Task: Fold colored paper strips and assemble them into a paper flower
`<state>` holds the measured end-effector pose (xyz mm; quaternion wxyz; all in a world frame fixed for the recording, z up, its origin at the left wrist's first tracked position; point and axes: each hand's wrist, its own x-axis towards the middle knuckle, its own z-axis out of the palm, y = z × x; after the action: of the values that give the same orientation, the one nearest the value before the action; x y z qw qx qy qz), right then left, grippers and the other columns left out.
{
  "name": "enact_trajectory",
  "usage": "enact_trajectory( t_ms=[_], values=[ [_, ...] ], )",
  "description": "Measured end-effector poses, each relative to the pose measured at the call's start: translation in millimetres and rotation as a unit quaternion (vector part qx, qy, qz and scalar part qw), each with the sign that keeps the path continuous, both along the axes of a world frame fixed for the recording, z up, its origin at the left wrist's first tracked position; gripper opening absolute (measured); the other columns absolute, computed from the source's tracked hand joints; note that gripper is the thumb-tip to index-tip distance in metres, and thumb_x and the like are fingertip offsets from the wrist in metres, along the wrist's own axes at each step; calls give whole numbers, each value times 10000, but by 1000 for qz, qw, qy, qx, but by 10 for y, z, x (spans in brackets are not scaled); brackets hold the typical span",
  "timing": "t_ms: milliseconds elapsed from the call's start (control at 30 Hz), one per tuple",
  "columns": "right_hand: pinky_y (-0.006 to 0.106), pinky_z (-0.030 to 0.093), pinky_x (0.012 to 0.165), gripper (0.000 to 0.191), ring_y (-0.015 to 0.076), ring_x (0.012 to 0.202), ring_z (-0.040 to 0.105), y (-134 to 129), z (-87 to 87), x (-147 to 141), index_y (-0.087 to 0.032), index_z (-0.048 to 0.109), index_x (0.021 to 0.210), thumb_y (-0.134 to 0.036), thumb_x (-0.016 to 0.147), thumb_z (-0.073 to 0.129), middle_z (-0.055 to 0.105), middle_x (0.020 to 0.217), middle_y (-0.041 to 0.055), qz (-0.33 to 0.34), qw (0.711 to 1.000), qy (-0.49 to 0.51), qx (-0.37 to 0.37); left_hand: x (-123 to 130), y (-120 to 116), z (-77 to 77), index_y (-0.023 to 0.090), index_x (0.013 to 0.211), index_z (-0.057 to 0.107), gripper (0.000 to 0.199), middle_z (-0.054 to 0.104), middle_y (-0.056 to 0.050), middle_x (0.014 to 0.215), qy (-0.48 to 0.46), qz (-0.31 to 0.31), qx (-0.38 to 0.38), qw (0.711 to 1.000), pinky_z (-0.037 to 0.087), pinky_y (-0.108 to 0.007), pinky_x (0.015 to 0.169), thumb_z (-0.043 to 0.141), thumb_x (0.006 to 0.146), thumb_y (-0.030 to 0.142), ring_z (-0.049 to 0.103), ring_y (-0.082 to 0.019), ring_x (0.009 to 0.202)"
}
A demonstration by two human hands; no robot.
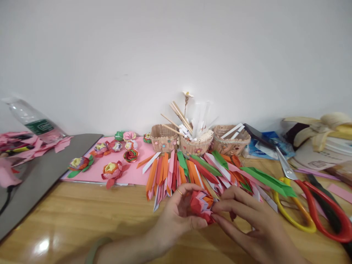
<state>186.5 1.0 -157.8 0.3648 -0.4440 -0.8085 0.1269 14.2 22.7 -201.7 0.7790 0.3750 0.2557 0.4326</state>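
Observation:
A folded paper flower [202,204] in red, pink, lilac and orange is held above the wooden table. My left hand [176,214] curls round its left side, with the thumb along the bottom. My right hand [247,216] pinches its right edge between thumb and fingertips, which hide that part of the flower. Just beyond both hands lies a spread of folded paper strips [165,172] in orange, white, pink, red and green. To the right of my right hand are scissors [288,172] with red and yellow handles.
Several finished paper flowers [112,170] rest on a pink sheet [143,172] at the left. Decorated baskets [165,137] stand by the wall, the middle one [196,146] holding sticks. A plastic bottle [35,121] leans at far left; a peeled banana [327,128] lies at far right.

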Motion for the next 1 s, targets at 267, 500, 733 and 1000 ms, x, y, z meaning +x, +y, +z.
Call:
enact_trajectory(
  t_ms=[267, 500, 733, 1000],
  values=[
    [204, 503, 508, 172, 122, 587, 636, -44, -152, 20, -226, 626, 853, -98, 790, 530, 646, 721, 20, -46, 986, -68, 142, 16, -9, -14, 231, 986, 578, 437, 626, -24, 1003, 8, 15, 3, 1000, 416, -316, 846, 790, 608, 176, 566, -182, 964],
    [233, 513, 485, 195, 134, 536, 635, -65, -146, 20, -247, 623, 871, -101, 798, 516, 662, 677, 13, -76, 972, -91, 202, 23, -1, -21, 230, 986, 562, 443, 636, -24, 959, 11, 20, 2, 1000, 441, -328, 813, 792, 608, 197, 597, -185, 902],
    [226, 526, 519, 273, 131, 565, 633, -106, -108, 33, -225, 614, 976, -68, 784, 499, 668, 688, 19, -16, 977, -105, 187, 0, 5, -40, 227, 1017, 555, 430, 642, -21, 980, -8, 17, 12, 1000, 441, -298, 824, 766, 648, 162, 606, -160, 915],
    [229, 514, 487, 315, 138, 587, 639, -116, -37, 33, -227, 615, 1010, -58, 762, 519, 676, 742, 42, 0, 985, -76, 154, -2, -8, 1, 238, 1015, 572, 410, 650, -2, 960, -30, 11, 11, 999, 446, -249, 807, 759, 664, 141, 609, -123, 893]
  ],
)
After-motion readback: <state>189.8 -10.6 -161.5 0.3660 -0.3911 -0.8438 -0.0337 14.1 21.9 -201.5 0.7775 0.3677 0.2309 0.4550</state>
